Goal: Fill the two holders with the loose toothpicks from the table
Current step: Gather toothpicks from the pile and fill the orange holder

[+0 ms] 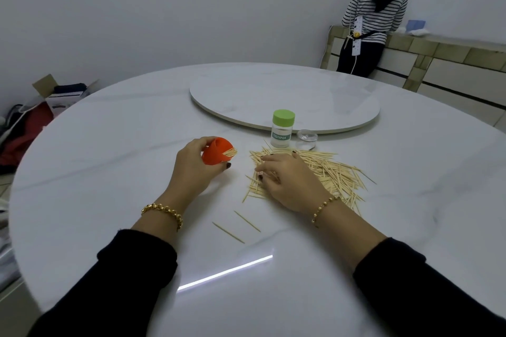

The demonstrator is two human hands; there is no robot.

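While the left hand [197, 167] grips the tilted orange plastic holder [216, 152], the right hand [284, 180] rests on the loose wooden toothpick pile [336, 175] on the worktop [109, 159], pinch indiscernible: gathering step; next calls for an aligned bundle.

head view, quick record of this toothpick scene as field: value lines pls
left hand: grips orange holder, tilted, toothpicks poking from its mouth
right hand: on the toothpick pile, fingers bent, grip unclear
green-lidded jar: upright, lid on, behind the pile
small clear container: beside the jar
stray toothpicks: two, apart from the pile, nearer the person
table: white, round
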